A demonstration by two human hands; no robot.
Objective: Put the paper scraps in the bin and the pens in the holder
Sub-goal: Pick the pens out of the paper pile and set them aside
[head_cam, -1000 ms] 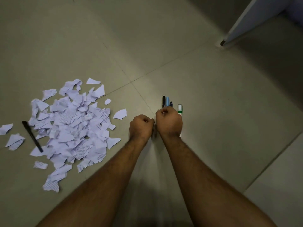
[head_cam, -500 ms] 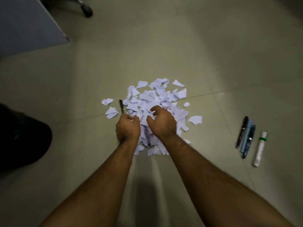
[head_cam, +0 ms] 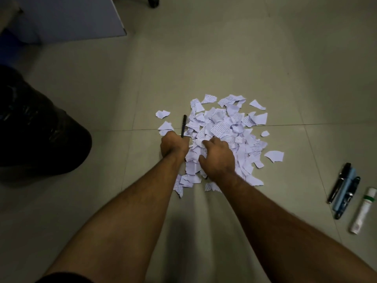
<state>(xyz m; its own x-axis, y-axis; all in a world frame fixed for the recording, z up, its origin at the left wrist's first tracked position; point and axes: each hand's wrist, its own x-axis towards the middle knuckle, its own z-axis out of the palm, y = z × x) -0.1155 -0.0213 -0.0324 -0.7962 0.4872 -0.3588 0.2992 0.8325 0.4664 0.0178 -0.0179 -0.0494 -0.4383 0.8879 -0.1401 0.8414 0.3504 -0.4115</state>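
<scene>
Scraps: torn white printed paper scraps (head_cam: 222,127), text too small for reading.
Left hand (head_cam: 173,145): fisting around slim black pen (head_cam: 183,126) at 9 o'clock.
Right hand (head_cam: 218,158): fingers spreading loosely, pressing scraps, hiding some.

Both hands, left hand (head_cam: 174,147) and right hand (head_cam: 217,159), rest on the paper scraps (head_cam: 224,131); 4 pens (head_cam: 346,193) lie well apart.

Paper scraps (head_cam: 221,127) carry printed lines, too small to read; no other legible text.
</scene>
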